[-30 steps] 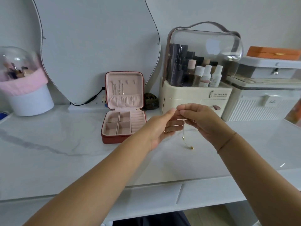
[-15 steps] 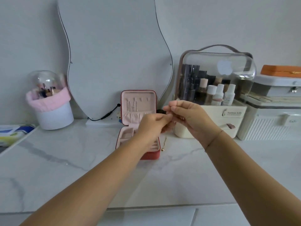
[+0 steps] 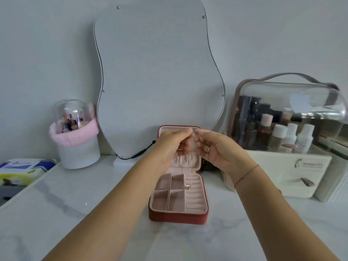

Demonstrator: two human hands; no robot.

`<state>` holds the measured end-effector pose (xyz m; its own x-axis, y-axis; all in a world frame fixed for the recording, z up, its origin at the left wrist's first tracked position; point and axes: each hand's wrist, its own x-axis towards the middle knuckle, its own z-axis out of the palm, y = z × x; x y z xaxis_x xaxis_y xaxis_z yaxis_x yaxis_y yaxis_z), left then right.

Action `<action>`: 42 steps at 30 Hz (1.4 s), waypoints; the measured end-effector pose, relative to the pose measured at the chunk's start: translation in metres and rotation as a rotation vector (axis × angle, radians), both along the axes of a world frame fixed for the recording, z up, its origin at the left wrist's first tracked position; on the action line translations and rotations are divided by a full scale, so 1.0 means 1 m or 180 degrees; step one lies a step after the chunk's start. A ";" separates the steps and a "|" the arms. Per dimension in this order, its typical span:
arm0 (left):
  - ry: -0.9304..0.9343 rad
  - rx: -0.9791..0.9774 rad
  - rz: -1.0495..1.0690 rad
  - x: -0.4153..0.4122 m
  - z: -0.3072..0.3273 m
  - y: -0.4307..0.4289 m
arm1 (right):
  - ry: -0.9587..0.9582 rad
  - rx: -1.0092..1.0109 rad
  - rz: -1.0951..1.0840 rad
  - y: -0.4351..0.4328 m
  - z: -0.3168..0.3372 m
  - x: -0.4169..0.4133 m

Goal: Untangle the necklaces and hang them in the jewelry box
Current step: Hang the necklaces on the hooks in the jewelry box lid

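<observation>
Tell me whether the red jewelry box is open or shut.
Open: the jewelry box has its lid standing upright behind the divided tray, with the pink lining exposed.

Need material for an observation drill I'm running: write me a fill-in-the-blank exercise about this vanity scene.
1. The red jewelry box stands ___, its pink lining showing.
2. The left hand and the right hand hold the necklace up in front of the box's upright ___.
3. The ring sits on a finger of the ___ hand.
4. The pink-rimmed brush holder stands to the ___ of the mirror.

Missing words: open; lid; right; left.
</observation>
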<state>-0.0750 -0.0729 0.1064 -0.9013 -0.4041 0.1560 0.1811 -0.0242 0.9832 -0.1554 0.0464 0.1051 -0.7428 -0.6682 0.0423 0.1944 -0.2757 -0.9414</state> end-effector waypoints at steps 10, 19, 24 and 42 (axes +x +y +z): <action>-0.0118 -0.1006 0.0515 -0.037 -0.010 -0.059 | 0.1445 0.0743 -0.0551 -0.047 -0.019 -0.042; 0.0162 -0.1370 0.1789 -0.079 -0.052 -0.054 | 0.2298 0.0830 -0.2016 -0.073 -0.046 -0.055; 0.0305 -0.1286 0.2065 -0.090 -0.062 -0.049 | 0.2639 0.1055 -0.2450 -0.079 -0.057 -0.055; 0.0248 -0.1650 0.1135 -0.064 -0.083 -0.043 | 0.0824 0.1460 0.0099 -0.045 -0.074 -0.016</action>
<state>-0.1388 -0.1155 0.0232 -0.7032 -0.5318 0.4719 0.1617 0.5267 0.8346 -0.1716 0.0017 0.0313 -0.7263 -0.6826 -0.0803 -0.0590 0.1783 -0.9822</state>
